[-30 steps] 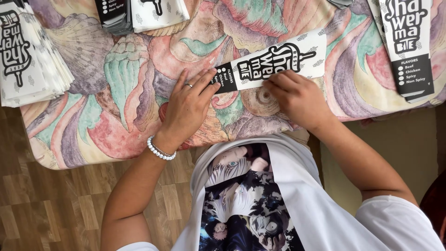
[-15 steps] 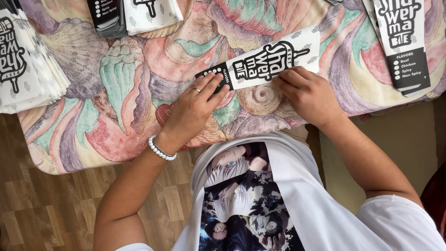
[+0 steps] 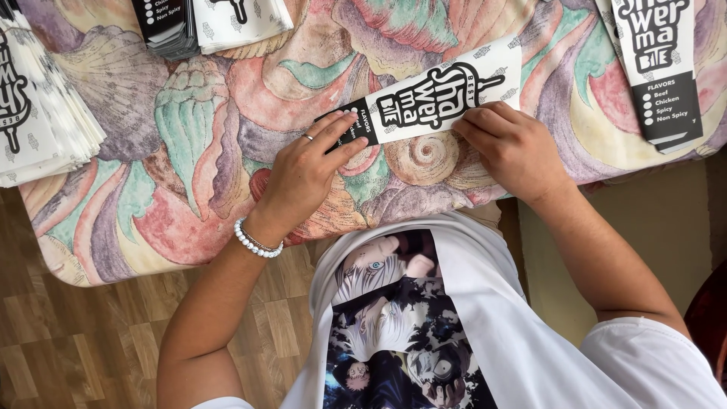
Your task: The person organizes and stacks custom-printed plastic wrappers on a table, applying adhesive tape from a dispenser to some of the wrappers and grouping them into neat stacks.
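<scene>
A long white paper sleeve (image 3: 447, 95) with a black end and black lettering lies flat and slanted on the patterned tablecloth (image 3: 189, 174). My left hand (image 3: 307, 170), with a ring and a bead bracelet, presses its fingertips on the sleeve's black end. My right hand (image 3: 511, 148) rests on the sleeve's lower edge near the middle, fingers curled and pressing down.
A stack of the same white sleeves (image 3: 38, 113) sits at the left edge. Two more stacks (image 3: 212, 23) lie at the top, and another sleeve pile (image 3: 659, 68) at the top right. Wooden floor (image 3: 76, 341) shows below the table edge.
The sleeve has shifted slightly up and right on the cloth. My left hand has slid up onto its black end, and my right hand has followed along the lower edge.
</scene>
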